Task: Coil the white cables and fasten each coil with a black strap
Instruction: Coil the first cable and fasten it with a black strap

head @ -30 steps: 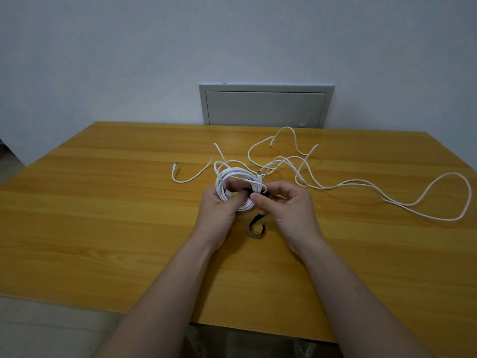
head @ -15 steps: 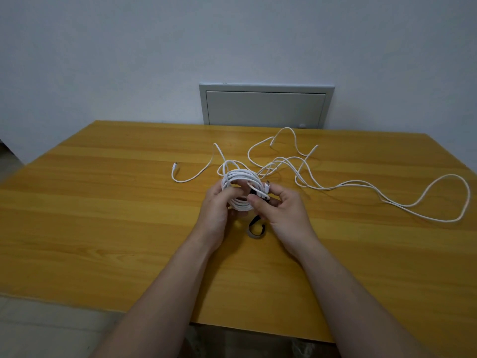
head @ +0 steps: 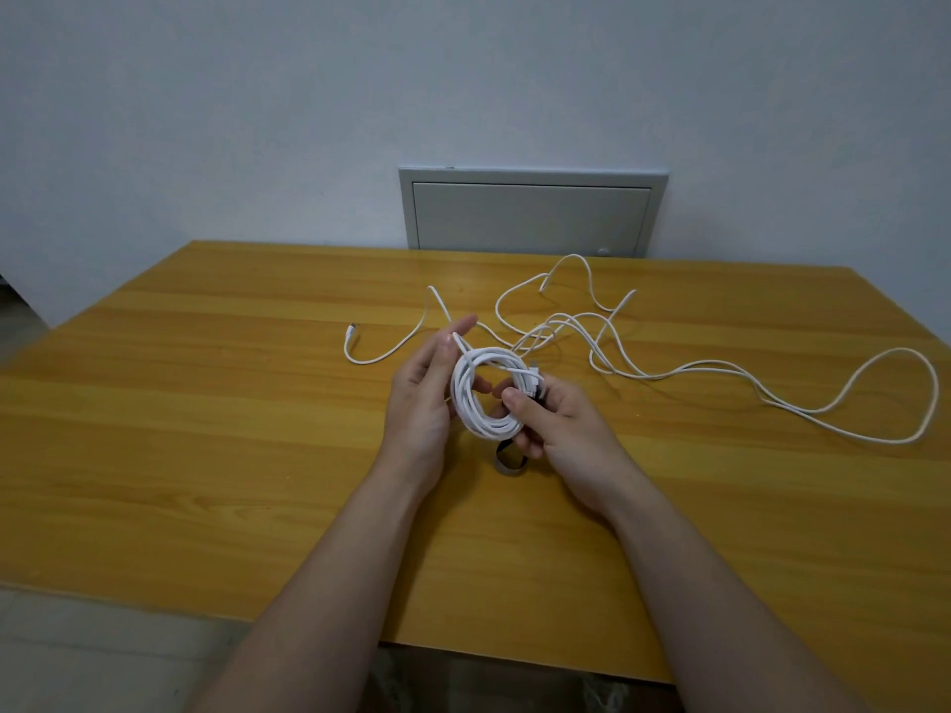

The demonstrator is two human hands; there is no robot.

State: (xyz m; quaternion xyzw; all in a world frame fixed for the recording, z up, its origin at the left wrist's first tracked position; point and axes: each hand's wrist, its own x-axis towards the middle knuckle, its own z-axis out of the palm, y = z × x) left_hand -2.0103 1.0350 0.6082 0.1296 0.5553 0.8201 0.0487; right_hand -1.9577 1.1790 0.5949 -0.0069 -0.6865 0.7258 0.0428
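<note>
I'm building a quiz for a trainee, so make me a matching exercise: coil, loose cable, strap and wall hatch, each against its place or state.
1 coil
2 loose cable
3 strap
4 wall hatch

A sprawled across the table
B behind the table's far edge
C white ring held up
D dark loop hanging under the coil

Pairs: 1-C, 2-A, 3-D, 4-B

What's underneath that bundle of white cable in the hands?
A looped black strap shows below the coil, over the table. Its upper end is hidden behind fingers of the right hand.
</note>
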